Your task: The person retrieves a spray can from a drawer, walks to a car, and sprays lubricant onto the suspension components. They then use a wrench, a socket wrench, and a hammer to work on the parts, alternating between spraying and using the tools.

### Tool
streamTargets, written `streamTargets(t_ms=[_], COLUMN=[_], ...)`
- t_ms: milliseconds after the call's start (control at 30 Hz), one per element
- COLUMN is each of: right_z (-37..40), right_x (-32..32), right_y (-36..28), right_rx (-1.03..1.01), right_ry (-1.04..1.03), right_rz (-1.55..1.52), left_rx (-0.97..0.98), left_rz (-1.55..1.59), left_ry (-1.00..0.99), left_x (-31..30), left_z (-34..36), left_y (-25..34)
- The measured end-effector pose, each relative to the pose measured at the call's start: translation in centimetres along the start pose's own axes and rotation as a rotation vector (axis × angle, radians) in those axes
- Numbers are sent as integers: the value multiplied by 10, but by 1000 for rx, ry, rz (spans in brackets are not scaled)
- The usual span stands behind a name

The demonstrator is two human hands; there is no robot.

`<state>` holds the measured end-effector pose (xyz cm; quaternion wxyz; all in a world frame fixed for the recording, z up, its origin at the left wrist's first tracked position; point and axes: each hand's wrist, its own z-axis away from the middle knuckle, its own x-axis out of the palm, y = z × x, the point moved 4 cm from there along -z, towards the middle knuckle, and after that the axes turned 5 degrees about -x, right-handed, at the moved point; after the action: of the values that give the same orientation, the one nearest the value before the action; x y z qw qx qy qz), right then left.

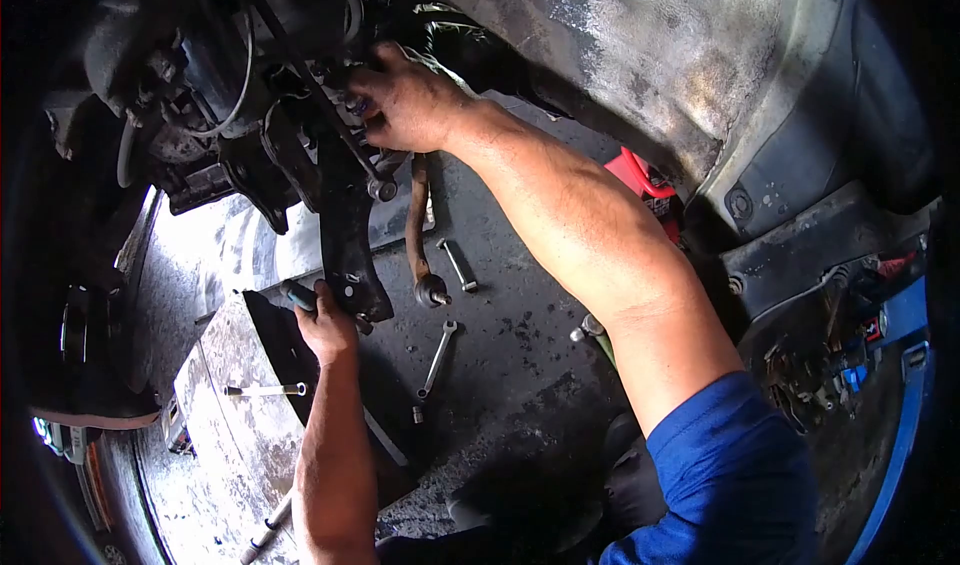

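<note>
My left hand (328,330) is closed around a tool with a dark blue-grey handle (297,294); the rest of that tool is mostly hidden. It is close to the lower end of a black control arm (345,235). Higher up, my right hand (410,103) reaches in among the suspension parts. Its fingers curl in shadow around something I cannot make out. Below that hand, a slim link rod (382,190) ends in a round eye. A rusty tie rod (418,225) with a ball-joint end hangs beside it.
On the dark floor lie a combination wrench (437,360), a long bolt (457,265) and a small socket (418,415). Another wrench (265,390) rests on a worn light panel (240,445). The wheel-arch liner (650,45) is overhead; a red object (640,175) stands behind my right arm.
</note>
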<state>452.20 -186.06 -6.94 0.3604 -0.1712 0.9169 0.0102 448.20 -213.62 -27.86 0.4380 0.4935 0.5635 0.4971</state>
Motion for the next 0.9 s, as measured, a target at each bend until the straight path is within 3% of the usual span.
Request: streamTargets(t_ms=[567, 667, 733, 900], right_z=[-2, -4, -4, -1], right_x=[-1, 1, 2, -2], right_y=[-2, 0, 1, 3], right_rx=[-20, -12, -18, -9], right_ry=[8, -17, -17, 2], right_rz=[45, 18, -5, -18], left_rx=[40, 268, 20, 43], left_rz=[-207, -477, -172, -212], left_ry=[44, 51, 31, 37], left_x=[-6, -5, -4, -3], left_z=[-5, -5, -6, -3], left_y=[-4, 1, -5, 1])
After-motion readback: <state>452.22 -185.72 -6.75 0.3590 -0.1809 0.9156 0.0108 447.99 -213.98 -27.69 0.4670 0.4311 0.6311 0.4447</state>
